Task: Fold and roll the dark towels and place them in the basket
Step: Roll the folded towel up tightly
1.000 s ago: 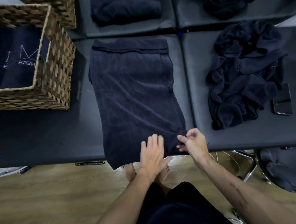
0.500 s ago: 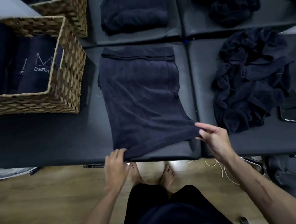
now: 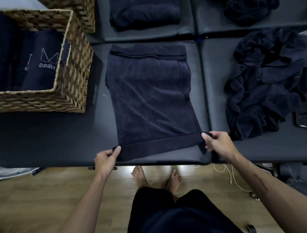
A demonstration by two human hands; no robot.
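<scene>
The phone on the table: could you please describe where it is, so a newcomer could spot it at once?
Start at the black table and find the crumpled pile of towels right of the flat towel. The phone lies at that pile's near right edge. It is the only glossy, hard slab among soft cloth.

The flat towel (image 3: pixel 152 100) lies mid-counter (image 3: pixel 53 143). At ten o'clock from it sits the basket (image 3: pixel 68 85) with rolled towels (image 3: pixel 40 59) in it. At three o'clock lies a crumpled heap (image 3: pixel 264 87), a phone (image 3: pixel 305 113) just beside it; at twelve, a folded stack (image 3: pixel 144 4).
</scene>
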